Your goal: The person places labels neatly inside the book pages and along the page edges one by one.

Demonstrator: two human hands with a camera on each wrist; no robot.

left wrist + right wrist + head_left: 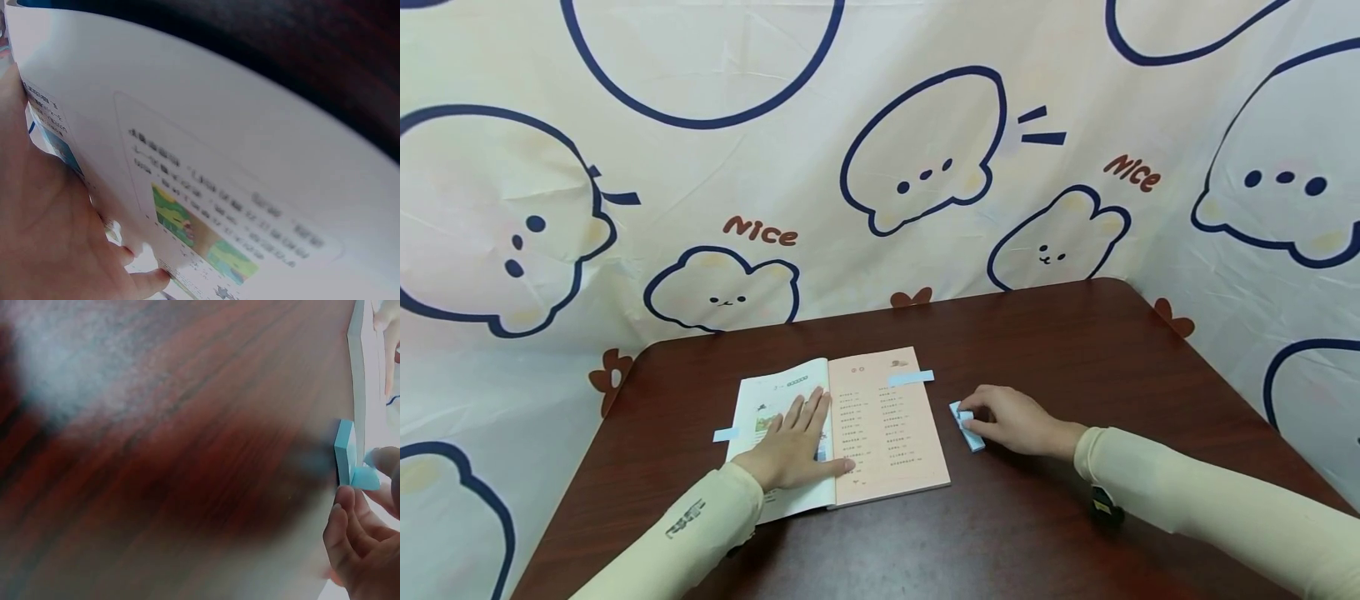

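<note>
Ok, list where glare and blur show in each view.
Head: mostly crisp, with a soft sheen on the near part of the table; left wrist: some print in the book is blurred, and bright paper by the left hand looks washed out; right wrist: pale glare at upper left, while the pad looks clearer.

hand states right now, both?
Left hand: open, resting on the open book.
Right hand: closed, pinching a blue sticky note at the blue pad.
</note>
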